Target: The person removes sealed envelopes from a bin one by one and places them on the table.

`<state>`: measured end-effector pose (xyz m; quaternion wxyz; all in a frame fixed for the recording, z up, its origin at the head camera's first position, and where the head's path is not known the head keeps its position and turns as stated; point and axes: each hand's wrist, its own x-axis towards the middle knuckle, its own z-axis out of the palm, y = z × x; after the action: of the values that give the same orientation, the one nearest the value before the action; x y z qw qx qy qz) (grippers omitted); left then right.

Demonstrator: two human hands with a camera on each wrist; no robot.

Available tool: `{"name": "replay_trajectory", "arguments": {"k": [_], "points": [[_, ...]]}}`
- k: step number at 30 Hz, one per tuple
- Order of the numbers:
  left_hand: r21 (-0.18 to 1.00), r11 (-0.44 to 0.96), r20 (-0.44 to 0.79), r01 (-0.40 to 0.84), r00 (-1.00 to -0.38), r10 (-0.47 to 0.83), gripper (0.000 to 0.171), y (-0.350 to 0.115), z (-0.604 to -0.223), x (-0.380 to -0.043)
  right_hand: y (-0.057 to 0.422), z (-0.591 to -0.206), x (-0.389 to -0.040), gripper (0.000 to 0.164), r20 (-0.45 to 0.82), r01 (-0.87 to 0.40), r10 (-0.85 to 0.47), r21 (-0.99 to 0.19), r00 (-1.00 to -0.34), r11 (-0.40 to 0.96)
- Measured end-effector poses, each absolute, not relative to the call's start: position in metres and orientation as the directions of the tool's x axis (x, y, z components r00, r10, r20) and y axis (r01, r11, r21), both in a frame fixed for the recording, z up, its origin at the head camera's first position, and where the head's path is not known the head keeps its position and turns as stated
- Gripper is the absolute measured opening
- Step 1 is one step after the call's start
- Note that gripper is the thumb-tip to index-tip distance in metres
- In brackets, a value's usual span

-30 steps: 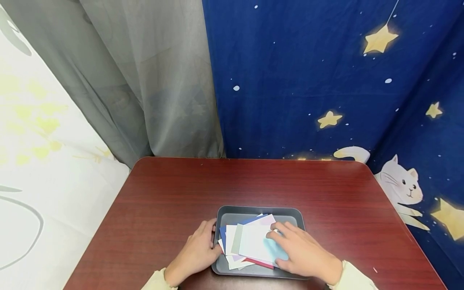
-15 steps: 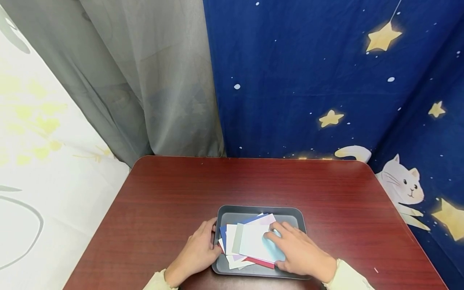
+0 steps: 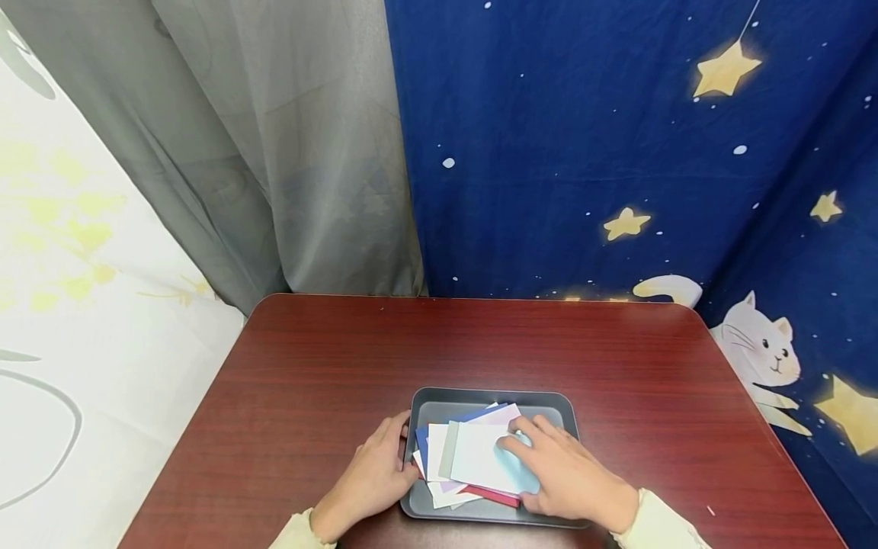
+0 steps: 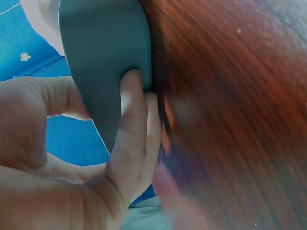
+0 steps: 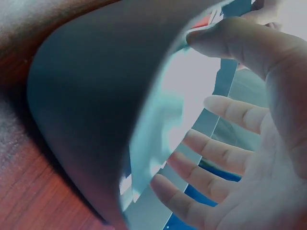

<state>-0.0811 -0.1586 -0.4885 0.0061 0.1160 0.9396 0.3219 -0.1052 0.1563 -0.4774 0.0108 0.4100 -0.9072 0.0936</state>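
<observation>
Positions are read with the tray as the dial, 12 o'clock pointing away from the person. The dark grey tray rests on the red-brown table and carries a loose, overlapping stack of cards. Uppermost visible: a pale blue card, near centre. Around it protrude a lilac card at 12 o'clock, a dark blue card at 9, a red card at 6 and white cards between 7 and 8. Whether the cards bear writing, I cannot tell.

Left hand, between 8 and 9 o'clock: holds the tray side, thumb at the rim, fingers against the outer wall. Right hand, between 3 and 4: fingers wide apart and lightly bent over the stack, thumb at its near edge. This hand hides the stack's 3 o'clock end. Both pale sleeves are cut off below. A pale scrap, farther out between 3 and 4, is too small to identify
</observation>
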Motion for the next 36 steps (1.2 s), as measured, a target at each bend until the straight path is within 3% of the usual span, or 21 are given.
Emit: {"name": "replay_trajectory", "arguments": {"k": [19,36], "points": [[0.605,0.763,0.064,0.229,-0.968,0.241,0.072,-0.160,-0.490,-0.082,0.155,-0.455,-0.121,0.069,0.122,-0.712,-0.702,-0.160,-0.701,0.684],[0.598,0.766,0.081,0.236,-0.969,0.235,0.071,-0.160,-0.489,-0.080,0.176,-0.451,-0.157,0.063,0.183,-0.607,-0.580,-0.162,-0.794,0.778]]}}
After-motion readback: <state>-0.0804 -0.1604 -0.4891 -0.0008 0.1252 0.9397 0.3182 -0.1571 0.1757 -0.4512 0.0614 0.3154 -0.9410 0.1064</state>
